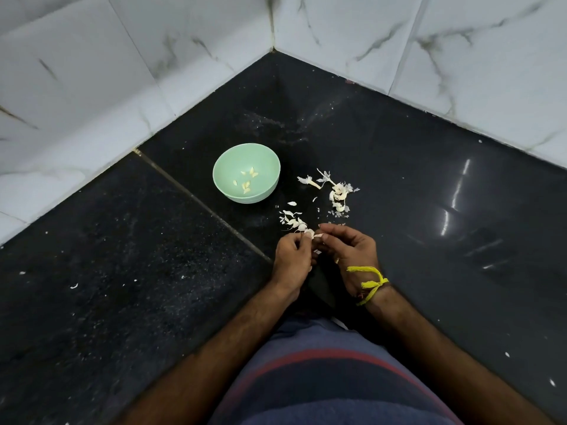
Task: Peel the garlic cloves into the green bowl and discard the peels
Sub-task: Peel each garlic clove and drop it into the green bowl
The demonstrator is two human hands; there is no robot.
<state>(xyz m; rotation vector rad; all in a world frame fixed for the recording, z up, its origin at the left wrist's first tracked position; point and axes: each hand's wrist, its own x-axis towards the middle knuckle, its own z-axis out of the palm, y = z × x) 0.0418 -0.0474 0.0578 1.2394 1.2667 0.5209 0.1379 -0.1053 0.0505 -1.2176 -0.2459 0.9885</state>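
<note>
A home kitchen corner: a polished black granite desk [399,167] meets white marble-veined wall tiles [190,56]. Beyond the fingers [310,237] sit a green bowl [233,167] of peeled garlic cloves [247,179] and scattered peels [337,193].

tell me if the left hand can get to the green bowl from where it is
Probably yes: the bare counter between the left hand and the green bowl looks free, but its fingers pinch a garlic clove with the right hand.

Black stone counter [122,271], white marble wall tiles [92,72]
</note>
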